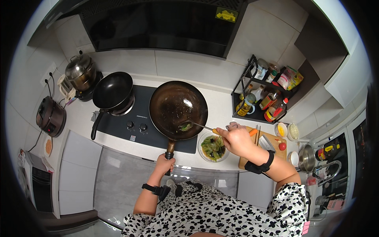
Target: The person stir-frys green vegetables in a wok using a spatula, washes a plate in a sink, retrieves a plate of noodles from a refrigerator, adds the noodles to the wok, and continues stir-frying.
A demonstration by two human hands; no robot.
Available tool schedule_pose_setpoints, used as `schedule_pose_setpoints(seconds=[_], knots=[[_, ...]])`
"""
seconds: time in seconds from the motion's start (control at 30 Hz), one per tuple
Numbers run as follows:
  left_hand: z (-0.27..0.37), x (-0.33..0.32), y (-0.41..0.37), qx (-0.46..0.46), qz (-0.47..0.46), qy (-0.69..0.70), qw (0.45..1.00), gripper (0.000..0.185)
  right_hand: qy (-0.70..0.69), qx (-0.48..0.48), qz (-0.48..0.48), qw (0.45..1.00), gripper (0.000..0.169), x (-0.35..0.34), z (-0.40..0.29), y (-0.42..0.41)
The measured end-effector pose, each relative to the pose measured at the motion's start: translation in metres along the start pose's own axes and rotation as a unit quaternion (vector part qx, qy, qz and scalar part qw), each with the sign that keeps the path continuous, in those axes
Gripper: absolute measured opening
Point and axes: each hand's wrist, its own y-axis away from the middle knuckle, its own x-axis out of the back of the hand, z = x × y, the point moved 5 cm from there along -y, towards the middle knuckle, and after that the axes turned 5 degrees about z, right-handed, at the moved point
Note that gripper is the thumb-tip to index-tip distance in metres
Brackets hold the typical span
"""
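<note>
My left hand (164,164) is wrapped around the black-sleeved handle of a large worn frying pan (174,100), which sits over the right side of the gas cooktop (118,124). In my right hand (237,140) is a spatula (202,126) with an orange grip and a thin metal shaft. Its head reaches into the lower right of the pan, with a little green food (186,127) on or beside it. Just right of the pan, below the spatula, a plate (202,154) carries cooked leafy greens with dark pieces.
A black wok (114,90) stands on the left burner. Behind my right hand lies a wooden cutting board (278,142) with a cleaver (266,143), chopsticks and a tomato (282,146). A black rack (260,114) of bottles stands farther back. A steel pot and rice cooker (51,117) are left.
</note>
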Motion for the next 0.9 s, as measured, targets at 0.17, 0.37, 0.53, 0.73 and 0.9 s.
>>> schedule_pose_setpoints(seconds=[0.17, 0.37, 0.53, 0.73, 0.9], knots=[[-0.002, 0.002, -0.001, 0.008, 0.004, 0.007, 1.000, 0.015, -0.061, -0.031, -0.076, 0.995, 0.029, 0.018, -0.011, -0.020], [-0.001, 0.003, -0.001, 0.011, 0.006, -0.006, 1.000, 0.014, -0.050, -0.007, -0.072, 0.996, 0.018, -0.001, -0.030, -0.044], [0.002, 0.003, 0.002, 0.012, 0.005, -0.018, 1.000, 0.013, -0.038, -0.035, -0.026, 0.998, 0.014, -0.013, -0.004, -0.067], [0.002, 0.001, -0.001, 0.001, -0.009, -0.014, 1.000, 0.014, 0.033, 0.038, 0.015, 0.999, 0.027, -0.030, -0.002, -0.061], [0.002, 0.003, 0.000, 0.010, -0.009, -0.001, 1.000, 0.015, 0.078, 0.106, -0.057, 0.990, 0.041, -0.014, -0.008, -0.033]])
